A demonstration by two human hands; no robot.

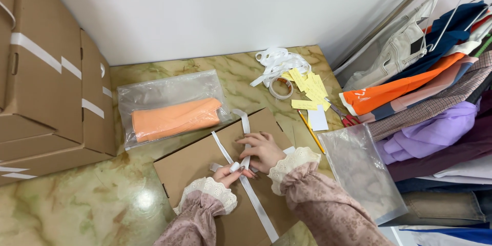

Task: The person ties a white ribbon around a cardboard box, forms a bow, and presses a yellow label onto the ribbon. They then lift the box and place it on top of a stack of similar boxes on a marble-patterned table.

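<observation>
Head view, looking straight down: a flat brown cardboard box (220,174) lies on the marbled desk (87,205), and both hands are working at its middle, where two runs of white strap (256,205) cross. The left hand (230,174) is pinching the strap right at the crossing, fingertips closed on it, apparently to keep the bands from slipping. The right hand (264,149) lies over the box just at one o'clock from the left, fingers curled down onto the upright run of strap, pressing it against the cardboard; it looks like a grasp on the strap, though the fingertips are partly hidden. One band runs away toward five o'clock, another up toward eleven, and a loose end curls off the box's top edge.

At ten o'clock from the hands, a clear plastic bag holding folded orange fabric (174,118) rests flat, just beside the box. At one o'clock, well apart, sit a loose tangle of white strap (279,61), a tape roll (281,88) and yellow paper slips (310,89), with a pencil (311,130) near them. An empty clear bag (361,171) lies at three o'clock. Stacked cardboard cartons (46,87) stand at nine o'clock; hanging clothes (435,102) crowd the right edge.
</observation>
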